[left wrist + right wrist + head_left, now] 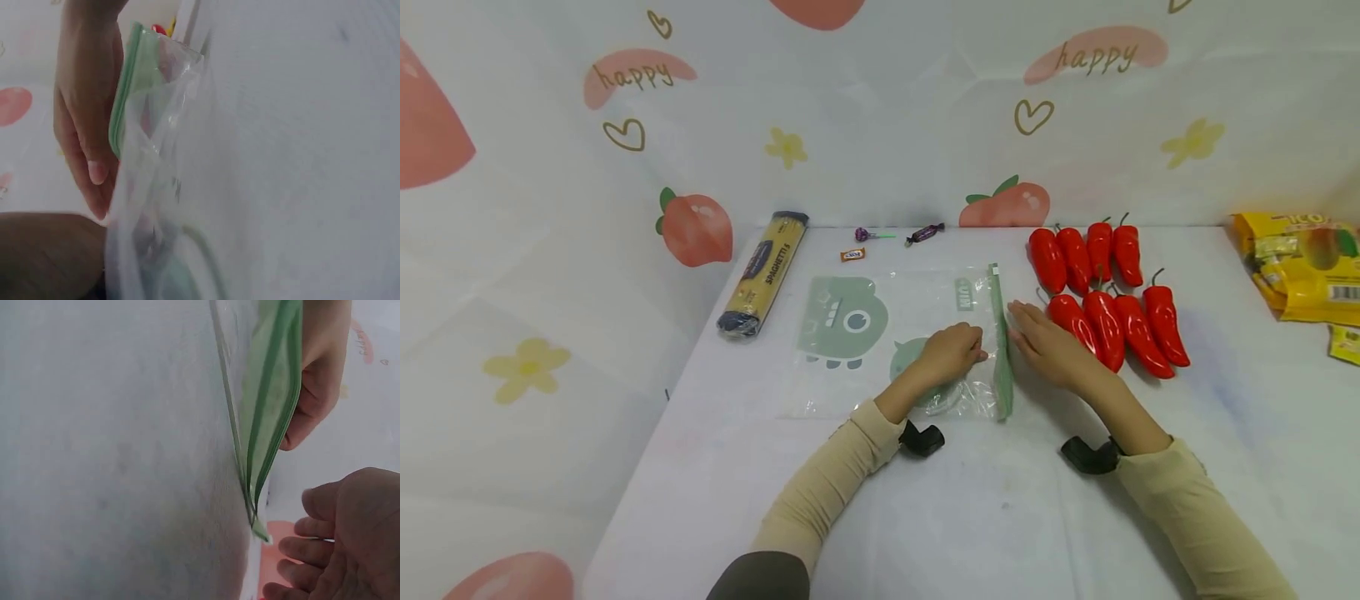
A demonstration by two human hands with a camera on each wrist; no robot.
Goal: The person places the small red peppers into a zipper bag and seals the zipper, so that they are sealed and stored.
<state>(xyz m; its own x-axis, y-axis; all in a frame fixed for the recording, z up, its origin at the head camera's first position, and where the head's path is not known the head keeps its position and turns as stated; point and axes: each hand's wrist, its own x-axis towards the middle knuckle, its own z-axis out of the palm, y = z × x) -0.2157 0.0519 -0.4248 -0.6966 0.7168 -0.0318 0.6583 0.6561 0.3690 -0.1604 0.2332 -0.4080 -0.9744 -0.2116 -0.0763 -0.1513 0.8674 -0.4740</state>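
A clear zip bag (865, 379) with green monster prints lies flat on the white table, its green zip edge (1002, 367) toward the right. My left hand (953, 353) is on the bag close to that edge, fingers curled, pinching the plastic. In the right wrist view the green edge (270, 406) gapes in front of the left hand (320, 394). My right hand (1051, 346) is just right of the zip edge, holding nothing, its fingers loosely extended. Beside it lie several glossy red peppers (1103, 329). In the left wrist view, my left hand (47, 256) is blurred.
A spaghetti pack (763, 275) lies at the left. Behind the bag are a lollipop (862, 235), a small orange-wrapped candy (853, 254) and a dark twist-wrapped candy (925, 234). Yellow snack packaging (1300, 267) and a small yellow packet (1345, 343) sit at the far right.
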